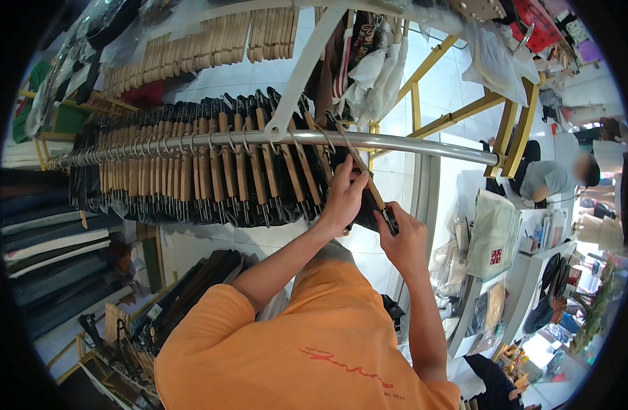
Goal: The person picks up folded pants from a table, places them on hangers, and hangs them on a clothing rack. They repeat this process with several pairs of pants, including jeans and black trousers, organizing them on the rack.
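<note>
A metal clothes rail crosses the view, hung with a long row of wooden clip hangers that carry dark garments. Below the rail, near the right end of the row, my left hand grips the middle part of a wooden hanger, thumb and forefinger against the wood. My right hand pinches the metal clip at the lower end of this same hanger. A dark garment hangs from it between my hands, partly hidden by them. The hanger slants, its upper end beside the rail.
A yellow metal frame holds the rail's right end. Bare wooden hangers hang beyond the row. Folded fabrics lie stacked at left. Another rack of dark garments stands near my left side. A seated person is at far right.
</note>
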`<state>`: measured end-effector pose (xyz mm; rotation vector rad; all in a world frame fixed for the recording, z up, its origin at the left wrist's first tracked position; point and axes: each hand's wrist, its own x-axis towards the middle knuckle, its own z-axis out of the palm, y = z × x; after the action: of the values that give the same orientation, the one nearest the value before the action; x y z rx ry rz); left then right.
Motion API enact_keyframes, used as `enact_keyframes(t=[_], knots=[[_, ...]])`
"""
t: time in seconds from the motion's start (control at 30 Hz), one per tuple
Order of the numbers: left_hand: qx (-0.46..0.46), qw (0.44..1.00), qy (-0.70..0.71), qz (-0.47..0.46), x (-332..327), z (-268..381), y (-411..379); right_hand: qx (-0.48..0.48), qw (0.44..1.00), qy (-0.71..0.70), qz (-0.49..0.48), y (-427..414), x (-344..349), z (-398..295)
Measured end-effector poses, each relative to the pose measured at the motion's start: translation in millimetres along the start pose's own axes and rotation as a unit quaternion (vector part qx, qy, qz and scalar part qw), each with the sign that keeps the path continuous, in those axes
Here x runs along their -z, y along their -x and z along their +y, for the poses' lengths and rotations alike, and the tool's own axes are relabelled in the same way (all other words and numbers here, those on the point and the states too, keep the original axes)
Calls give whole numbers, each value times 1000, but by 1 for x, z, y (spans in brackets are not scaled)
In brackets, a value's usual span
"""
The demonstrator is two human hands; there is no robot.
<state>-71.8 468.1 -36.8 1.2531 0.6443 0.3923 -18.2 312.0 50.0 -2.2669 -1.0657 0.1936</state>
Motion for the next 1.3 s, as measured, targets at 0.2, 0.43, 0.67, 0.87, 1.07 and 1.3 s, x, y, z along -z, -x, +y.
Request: enact_keyframes(t=[0.2,0.43,0.67,0.87,1.07,1.3], knots=[[-9,995,-97,5,-1,15,1,-14,1000,-28,-2,3,-34,19],[-20,963,-266,-23,-8,32,27,-48,995,-23,-87,36,-55,35],[-125,920,-370,-28,-32,38,86,-162,983,-51,-70,161,-30,95],[-173,866,-423,-204,-111,28,143,-381,921,-71,30,327,15,137],[-237,770,-442,-394,-205,11,201,-571,798,-90,169,464,36,132],[-249,667,-378,-591,-297,-17,283,-634,706,-139,284,546,8,109]])
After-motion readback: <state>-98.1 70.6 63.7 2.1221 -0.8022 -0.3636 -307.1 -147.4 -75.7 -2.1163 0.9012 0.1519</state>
